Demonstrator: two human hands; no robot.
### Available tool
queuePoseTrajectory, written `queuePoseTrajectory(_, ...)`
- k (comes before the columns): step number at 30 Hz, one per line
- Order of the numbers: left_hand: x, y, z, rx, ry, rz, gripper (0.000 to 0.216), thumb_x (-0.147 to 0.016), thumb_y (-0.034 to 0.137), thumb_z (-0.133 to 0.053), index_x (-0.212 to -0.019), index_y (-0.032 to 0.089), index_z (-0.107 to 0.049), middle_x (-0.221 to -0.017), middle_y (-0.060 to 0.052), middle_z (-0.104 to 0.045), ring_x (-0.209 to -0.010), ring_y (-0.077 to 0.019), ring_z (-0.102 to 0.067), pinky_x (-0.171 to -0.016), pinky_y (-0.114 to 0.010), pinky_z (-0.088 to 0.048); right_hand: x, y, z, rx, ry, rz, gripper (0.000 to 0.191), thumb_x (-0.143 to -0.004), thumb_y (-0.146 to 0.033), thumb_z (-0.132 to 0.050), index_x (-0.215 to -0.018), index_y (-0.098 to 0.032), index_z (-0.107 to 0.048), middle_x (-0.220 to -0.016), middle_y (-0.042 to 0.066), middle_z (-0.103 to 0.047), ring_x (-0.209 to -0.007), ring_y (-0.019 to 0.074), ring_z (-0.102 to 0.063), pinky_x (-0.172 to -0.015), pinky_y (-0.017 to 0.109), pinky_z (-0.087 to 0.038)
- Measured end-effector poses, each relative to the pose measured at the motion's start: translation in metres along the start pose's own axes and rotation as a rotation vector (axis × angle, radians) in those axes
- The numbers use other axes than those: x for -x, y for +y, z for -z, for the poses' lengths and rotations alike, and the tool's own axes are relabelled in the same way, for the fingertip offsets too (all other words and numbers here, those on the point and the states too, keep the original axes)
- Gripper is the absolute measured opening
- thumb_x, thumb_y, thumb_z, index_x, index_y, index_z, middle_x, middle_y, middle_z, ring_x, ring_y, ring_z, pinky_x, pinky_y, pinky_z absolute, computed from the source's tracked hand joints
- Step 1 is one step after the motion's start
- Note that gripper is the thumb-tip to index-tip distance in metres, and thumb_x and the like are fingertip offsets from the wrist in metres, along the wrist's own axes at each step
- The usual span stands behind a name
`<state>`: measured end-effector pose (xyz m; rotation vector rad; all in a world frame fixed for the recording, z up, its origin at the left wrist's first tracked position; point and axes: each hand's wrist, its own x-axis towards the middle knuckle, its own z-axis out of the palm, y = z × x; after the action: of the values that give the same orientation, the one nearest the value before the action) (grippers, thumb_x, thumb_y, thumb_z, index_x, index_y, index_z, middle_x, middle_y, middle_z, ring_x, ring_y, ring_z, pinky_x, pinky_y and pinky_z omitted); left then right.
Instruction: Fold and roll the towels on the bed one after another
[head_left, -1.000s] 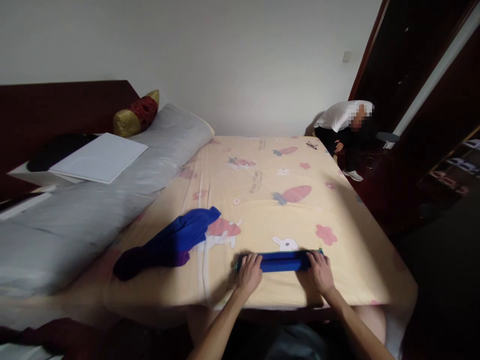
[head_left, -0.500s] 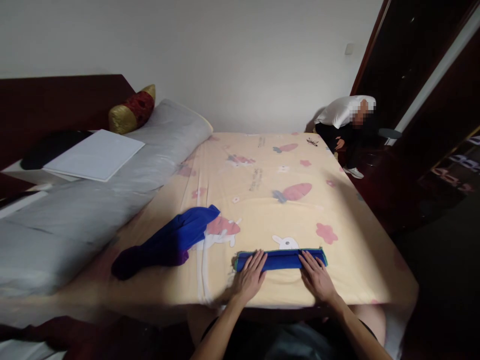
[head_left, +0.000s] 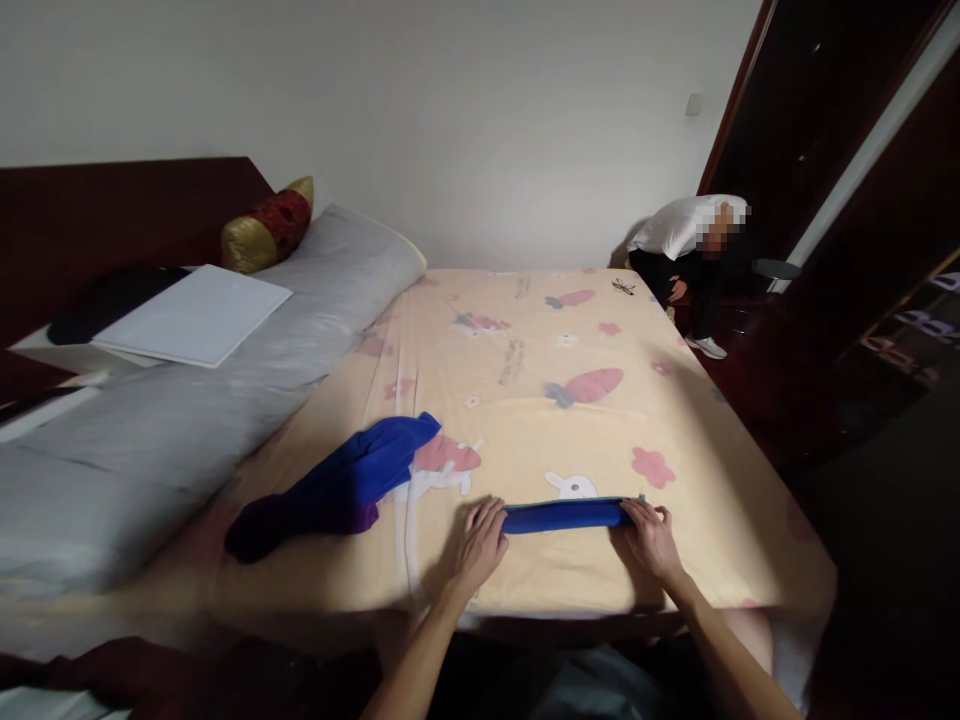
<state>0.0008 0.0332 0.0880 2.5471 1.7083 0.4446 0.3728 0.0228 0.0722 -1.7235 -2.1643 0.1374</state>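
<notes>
A blue cloth [head_left: 562, 516], folded into a narrow strip with a greenish edge along its far side, lies near the front of the bed. My left hand [head_left: 484, 540] grips its left end, with the fingers curled over it. At the right end my right hand [head_left: 651, 535] pinches the cloth between thumb and fingers. Both ends of the strip are partly hidden under my fingers. To the left of my hands, a crumpled blue and purple cloth [head_left: 337, 480] rests on the sheet.
The bed sheet [head_left: 525, 430] is pale yellow with rabbits and carrots. Along the left lie a grey quilt [head_left: 247, 420], a white flat board [head_left: 195, 315] and a red-gold bolster [head_left: 270, 225]. Glasses [head_left: 622, 287] lie at the far corner, near a bent-over person [head_left: 667, 235] beside a stool [head_left: 778, 269].
My hands have gone from lying flat on the cloth to gripping its two ends, moving apart. The strip looks narrower, its near edge turned over.
</notes>
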Motion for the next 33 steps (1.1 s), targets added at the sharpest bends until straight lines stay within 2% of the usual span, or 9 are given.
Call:
queuePoseTrajectory(3, -0.011, 0.010, 0.000, -0.013, -0.016, 0.072, 0.045, -0.075, 0.005, -0.045, -0.115, 0.019, -0.062, -0.138, -0.013, -0.057, -0.136, -0.0281, -0.043, -0.113, -0.055, -0.028, -0.015, -0.007, 0.005, 0.010, 0.016, -0.036, 0.052, -0.074, -0.008, -0.042, -0.121, -0.021, -0.061, -0.128, 0.008, -0.064, -0.121, 0.0283, -0.053, -0.101, 0.046, -0.032)
queuePoseTrajectory(6, -0.024, 0.032, -0.010, 0.012, -0.028, 0.061, 0.054, -0.074, 0.003, -0.045, -0.125, 0.017, -0.056, -0.142, -0.014, -0.052, -0.138, -0.0273, -0.040, -0.113, -0.053, -0.030, -0.025, -0.029, -0.003, 0.007, 0.017, -0.023, 0.056, -0.076, -0.007, -0.041, -0.128, -0.021, -0.057, -0.135, 0.008, -0.059, -0.125, 0.0282, -0.049, -0.104, 0.046, -0.031)
queuePoseTrajectory(11, -0.044, 0.076, -0.037, 0.059, -0.002, -0.030, 0.058, -0.082, 0.006, -0.041, -0.138, 0.018, -0.047, -0.143, -0.010, -0.053, -0.137, -0.0228, -0.042, -0.112, -0.045, -0.035, -0.035, -0.081, -0.030, -0.019, -0.022, 0.128, 0.057, -0.085, -0.011, -0.042, -0.141, -0.020, -0.045, -0.146, 0.008, -0.049, -0.134, 0.0247, -0.043, -0.108, 0.044, -0.031)
queuePoseTrajectory(14, -0.045, 0.081, -0.044, 0.059, 0.002, -0.046, 0.057, -0.085, 0.011, -0.040, -0.142, 0.018, -0.043, -0.146, -0.009, -0.049, -0.139, -0.0216, -0.039, -0.114, -0.044, -0.033, -0.038, -0.091, -0.039, -0.012, -0.029, 0.233, 0.060, -0.089, -0.015, -0.041, -0.148, -0.018, -0.034, -0.151, 0.010, -0.040, -0.140, 0.0236, -0.035, -0.111, 0.044, -0.029)
queuePoseTrajectory(18, -0.040, 0.064, -0.039, -0.002, 0.015, -0.100, 0.055, -0.092, 0.024, -0.041, -0.146, 0.019, -0.037, -0.150, -0.008, -0.045, -0.141, -0.0224, -0.035, -0.114, -0.044, -0.032, -0.037, -0.078, -0.039, 0.009, -0.010, 0.313, 0.059, -0.095, -0.021, -0.036, -0.153, -0.019, -0.023, -0.154, 0.008, -0.036, -0.142, 0.0210, -0.032, -0.113, 0.043, -0.027)
queuePoseTrajectory(22, -0.040, 0.050, -0.029, -0.064, 0.005, -0.158, 0.055, -0.095, 0.035, -0.040, -0.148, 0.020, -0.035, -0.152, -0.005, -0.042, -0.142, -0.0219, -0.032, -0.113, -0.041, -0.030, -0.035, -0.061, -0.037, 0.037, 0.020, 0.331, 0.061, -0.096, -0.022, -0.036, -0.154, -0.022, -0.015, -0.154, 0.007, -0.035, -0.141, 0.0209, -0.033, -0.112, 0.042, -0.029)
queuePoseTrajectory(27, -0.038, 0.030, -0.017, -0.120, -0.023, -0.104, 0.060, -0.094, 0.044, -0.042, -0.149, 0.020, -0.034, -0.154, -0.006, -0.038, -0.144, -0.0238, -0.029, -0.113, -0.041, -0.028, -0.033, -0.029, -0.026, 0.070, -0.007, 0.284, 0.067, -0.096, -0.038, -0.040, -0.155, -0.021, -0.011, -0.156, 0.008, -0.030, -0.142, 0.0258, -0.031, -0.112, 0.047, -0.026)
queuePoseTrajectory(33, -0.008, -0.007, -0.007, -0.195, -0.002, -0.011, 0.063, -0.095, 0.043, -0.038, -0.153, 0.024, -0.022, -0.157, -0.004, -0.030, -0.146, -0.0226, -0.025, -0.115, -0.043, -0.023, -0.023, 0.017, -0.014, 0.062, -0.030, 0.212, 0.073, -0.095, -0.047, -0.040, -0.155, -0.021, -0.008, -0.156, 0.011, -0.030, -0.142, 0.0255, -0.031, -0.111, 0.047, -0.027)
